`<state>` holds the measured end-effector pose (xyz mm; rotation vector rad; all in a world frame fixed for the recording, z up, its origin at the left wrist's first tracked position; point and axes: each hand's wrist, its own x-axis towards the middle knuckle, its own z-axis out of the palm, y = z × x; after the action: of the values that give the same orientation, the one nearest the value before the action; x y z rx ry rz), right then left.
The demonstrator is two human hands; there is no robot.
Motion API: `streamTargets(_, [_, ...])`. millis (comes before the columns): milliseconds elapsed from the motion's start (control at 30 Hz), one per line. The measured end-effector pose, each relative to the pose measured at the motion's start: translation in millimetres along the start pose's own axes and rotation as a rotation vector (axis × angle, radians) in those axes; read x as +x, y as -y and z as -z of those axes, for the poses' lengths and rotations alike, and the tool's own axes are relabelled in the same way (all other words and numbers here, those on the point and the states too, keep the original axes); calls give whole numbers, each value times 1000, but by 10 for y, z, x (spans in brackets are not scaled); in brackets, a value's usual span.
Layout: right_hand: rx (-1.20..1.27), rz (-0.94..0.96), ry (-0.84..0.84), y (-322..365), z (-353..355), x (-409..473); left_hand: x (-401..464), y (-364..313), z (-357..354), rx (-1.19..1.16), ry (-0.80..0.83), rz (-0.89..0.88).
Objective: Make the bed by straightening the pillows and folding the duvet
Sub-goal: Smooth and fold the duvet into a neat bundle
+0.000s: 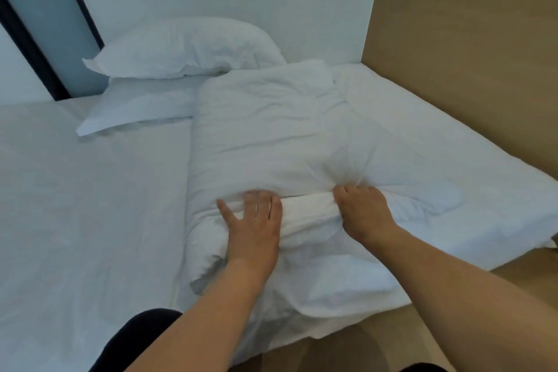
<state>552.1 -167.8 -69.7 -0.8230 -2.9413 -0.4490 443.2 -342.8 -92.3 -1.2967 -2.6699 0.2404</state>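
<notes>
Head view shows our left hand point(252, 222) resting with spread fingers on the folded white duvet point(271, 136) at centre, steadying it, while our right hand point(363, 211) pinches its edge to fold, two stacked pillows point(181, 48) waiting at eleven o'clock.

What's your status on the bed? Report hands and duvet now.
Left hand flat, pressing duvet. Right hand gripping a bunched fold. Two pillows stacked at far left. Nothing in the way.
</notes>
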Motion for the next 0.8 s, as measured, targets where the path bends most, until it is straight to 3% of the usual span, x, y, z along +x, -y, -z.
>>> streamTargets(167, [-16,2,-43,11,484,129,-54,-3,28,-20,76,111])
streamTargets(267, [34,-1,-62,15,561,242,230,209,213,-93,7,92])
streamTargets(433, [75,-48,-237,-112,281,460,882,505,818,-208,-115,-27])
streamTargets(533, [66,-32,-143,-115,-115,511,1327,502,997,-141,-124,-90])
streamTargets(633, [82,-78,-37,-183,-273,854,1722,399,1027,-90,-28,-119])
streamTargets(800, [195,-37,194,-632,709,1542,2206,567,1603,-86,171,-111])
